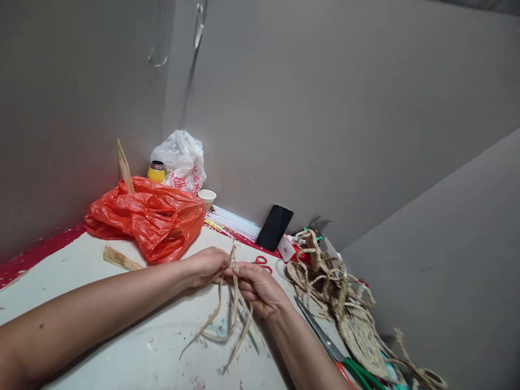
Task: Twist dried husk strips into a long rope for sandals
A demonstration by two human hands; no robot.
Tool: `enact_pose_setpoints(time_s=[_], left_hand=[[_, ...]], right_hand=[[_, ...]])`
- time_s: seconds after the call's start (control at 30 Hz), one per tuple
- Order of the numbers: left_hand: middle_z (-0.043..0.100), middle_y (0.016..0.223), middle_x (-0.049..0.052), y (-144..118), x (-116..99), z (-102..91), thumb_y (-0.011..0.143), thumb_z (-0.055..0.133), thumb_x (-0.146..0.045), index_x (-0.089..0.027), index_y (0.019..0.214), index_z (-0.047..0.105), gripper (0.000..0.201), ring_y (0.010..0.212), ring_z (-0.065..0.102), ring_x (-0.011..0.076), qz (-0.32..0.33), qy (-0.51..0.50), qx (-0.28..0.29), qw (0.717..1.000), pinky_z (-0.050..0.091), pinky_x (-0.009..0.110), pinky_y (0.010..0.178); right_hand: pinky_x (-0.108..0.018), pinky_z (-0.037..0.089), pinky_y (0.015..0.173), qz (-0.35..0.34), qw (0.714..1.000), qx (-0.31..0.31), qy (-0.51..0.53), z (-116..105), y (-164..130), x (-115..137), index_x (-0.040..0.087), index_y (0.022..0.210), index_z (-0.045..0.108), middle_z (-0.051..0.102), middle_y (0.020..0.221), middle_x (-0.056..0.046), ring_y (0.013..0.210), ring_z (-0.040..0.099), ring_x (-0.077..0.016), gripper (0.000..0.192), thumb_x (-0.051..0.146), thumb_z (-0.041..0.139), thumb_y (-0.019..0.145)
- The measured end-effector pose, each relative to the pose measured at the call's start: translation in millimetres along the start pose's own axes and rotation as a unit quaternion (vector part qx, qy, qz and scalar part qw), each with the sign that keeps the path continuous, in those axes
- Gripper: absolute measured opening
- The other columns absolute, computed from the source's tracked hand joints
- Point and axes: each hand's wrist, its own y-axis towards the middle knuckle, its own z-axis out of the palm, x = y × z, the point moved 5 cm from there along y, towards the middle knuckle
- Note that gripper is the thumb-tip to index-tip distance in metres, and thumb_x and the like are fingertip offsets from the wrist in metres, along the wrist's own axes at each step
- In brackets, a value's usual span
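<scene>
My left hand [210, 266] and my right hand [259, 285] meet over the middle of the white table [122, 338]. Both pinch a short braid of dried straw-coloured strips [234, 299], whose upper end pokes up between the fingers. Several loose strips hang and spread below the hands toward me. Just past my right hand lie small scissors with red handles [263, 264], their blades partly hidden. Large shears with green handles [325, 336] rest to the right of my right forearm.
Braided straw cords and woven pieces [349, 303] pile up at the right. A red plastic bag [150, 216] sits at the back left, near a yellow jar [156, 172], a white plastic bag [182, 157] and a paper cup [207, 197]. A phone [274, 227] leans against the wall.
</scene>
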Motion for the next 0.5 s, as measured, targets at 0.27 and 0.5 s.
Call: enact_pose_setpoints(time_s=[0.27,0.5], left_hand=[[0.034,0.04,-0.007,-2.5,5.1,12.4,0.066,0.051,-0.03,-0.016,0.052,0.047,0.02,0.033,0.02,0.0038,-0.054,0.072,0.061,0.994,0.01,0.021,0.037],[0.036,0.043,-0.006,2.5,0.0,8.3,0.067,0.047,-0.027,-0.015,0.057,0.054,0.017,0.039,0.025,0.0058,0.033,0.185,0.046,0.981,0.017,0.022,0.042]], right_hand=[[-0.015,0.005,0.032,0.021,0.998,0.042,-0.05,-7.0,0.3,5.4,0.011,0.062,0.06,0.061,0.053,0.0,0.034,0.015,0.0015,0.02,0.023,0.075,0.057],[-0.018,0.006,0.033,0.006,0.993,0.034,-0.116,-11.6,-3.2,9.5,0.012,0.066,0.063,0.066,0.055,-0.002,0.033,0.02,-0.0004,0.017,0.024,0.072,0.06]])
